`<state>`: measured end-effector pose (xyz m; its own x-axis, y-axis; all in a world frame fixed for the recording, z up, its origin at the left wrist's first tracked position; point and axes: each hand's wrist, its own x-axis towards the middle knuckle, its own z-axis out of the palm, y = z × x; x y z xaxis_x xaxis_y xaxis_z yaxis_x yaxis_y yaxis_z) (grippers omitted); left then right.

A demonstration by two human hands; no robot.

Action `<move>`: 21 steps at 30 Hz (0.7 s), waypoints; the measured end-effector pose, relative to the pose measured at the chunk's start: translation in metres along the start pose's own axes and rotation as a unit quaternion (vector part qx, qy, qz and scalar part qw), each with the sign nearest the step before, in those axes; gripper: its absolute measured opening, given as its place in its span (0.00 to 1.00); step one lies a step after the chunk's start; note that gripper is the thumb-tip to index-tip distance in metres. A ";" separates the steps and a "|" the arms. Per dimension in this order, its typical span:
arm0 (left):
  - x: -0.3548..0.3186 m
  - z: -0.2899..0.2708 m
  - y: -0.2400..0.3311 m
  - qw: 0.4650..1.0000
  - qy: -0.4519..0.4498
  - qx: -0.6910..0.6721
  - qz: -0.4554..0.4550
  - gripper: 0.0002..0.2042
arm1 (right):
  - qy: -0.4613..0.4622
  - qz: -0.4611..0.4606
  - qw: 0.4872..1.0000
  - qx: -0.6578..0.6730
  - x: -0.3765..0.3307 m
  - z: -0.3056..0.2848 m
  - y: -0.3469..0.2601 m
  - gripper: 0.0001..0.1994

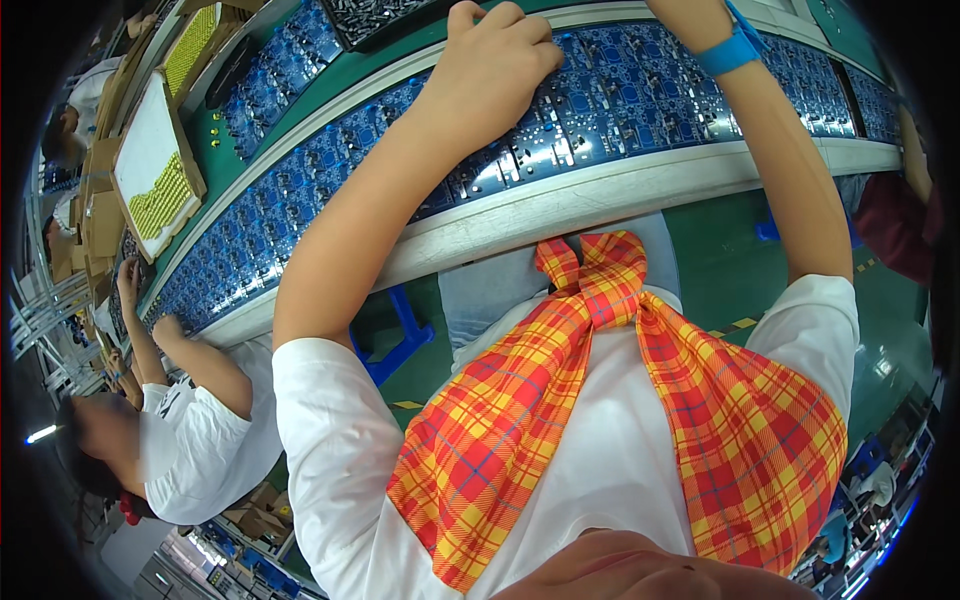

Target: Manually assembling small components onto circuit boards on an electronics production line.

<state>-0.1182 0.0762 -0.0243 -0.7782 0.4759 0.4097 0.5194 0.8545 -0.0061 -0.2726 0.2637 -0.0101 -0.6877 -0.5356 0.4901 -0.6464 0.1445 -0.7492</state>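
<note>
Blue circuit boards (pixel 625 95) lie in a long row between two pale rails, with small parts standing on them. Over the middle of the row is my left hand (pixel 487 75), its fingers curled and the tips turned away, so whatever they pinch is hidden. Just beyond it sits a black tray (pixel 345 38) of small metal parts. My right hand (pixel 692 22) reaches across the boards farther right, and the top edge of the picture cuts off its fingers. A blue strap (pixel 732 52) circles that wrist.
The near rail (pixel 600 195) runs between me and the boards. More blue boards (pixel 285 70) lie beyond the far rail. At the left are a white tray (pixel 145 150) with yellow parts and a co-worker (pixel 205 440) at the line. Another person's dark red sleeve (pixel 893 228) shows at the right.
</note>
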 end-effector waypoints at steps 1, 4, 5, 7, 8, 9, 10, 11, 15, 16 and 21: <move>0.000 0.001 -0.001 1.000 0.001 0.000 -0.001 0.07 | -0.005 0.002 1.000 0.007 -0.003 0.001 -0.004 0.08; -0.001 0.002 -0.004 0.997 -0.007 -0.071 -0.036 0.06 | -0.015 0.010 1.000 -0.010 -0.009 0.002 -0.017 0.09; -0.002 0.002 -0.004 0.997 -0.006 -0.070 -0.038 0.06 | -0.020 0.016 0.999 -0.033 -0.010 0.001 -0.021 0.09; 0.001 0.003 -0.001 0.997 0.003 -0.064 -0.037 0.05 | -0.024 0.021 0.998 -0.059 -0.011 0.000 -0.020 0.09; 0.002 0.002 -0.001 0.997 0.008 -0.061 -0.036 0.05 | -0.026 -0.006 0.996 0.080 -0.012 0.000 -0.014 0.09; 0.003 0.001 0.000 0.997 0.010 -0.061 -0.036 0.05 | -0.028 -0.032 0.975 0.218 -0.013 -0.001 -0.008 0.09; 0.004 0.000 0.001 0.997 0.007 -0.064 -0.040 0.05 | -0.029 -0.058 0.934 0.351 -0.014 -0.002 -0.005 0.09; 0.003 0.000 0.002 0.997 0.003 -0.067 -0.045 0.06 | -0.030 -0.058 0.934 0.352 -0.015 -0.003 -0.007 0.09; 0.002 -0.003 0.003 0.999 -0.005 -0.047 -0.024 0.06 | 0.000 -0.008 0.997 -0.072 -0.020 -0.011 -0.015 0.09; 0.004 -0.006 0.005 0.999 -0.008 -0.036 -0.011 0.07 | 0.004 -0.017 0.997 -0.081 -0.022 -0.012 -0.015 0.09; 0.012 -0.015 0.004 0.997 -0.065 0.031 0.038 0.08 | -0.030 0.053 0.996 -0.060 -0.040 -0.012 -0.026 0.09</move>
<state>-0.1201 0.0822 -0.0061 -0.7785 0.5594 0.2847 0.5588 0.8242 -0.0914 -0.2325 0.2915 -0.0044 -0.7355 -0.5601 0.3812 -0.6089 0.2997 -0.7345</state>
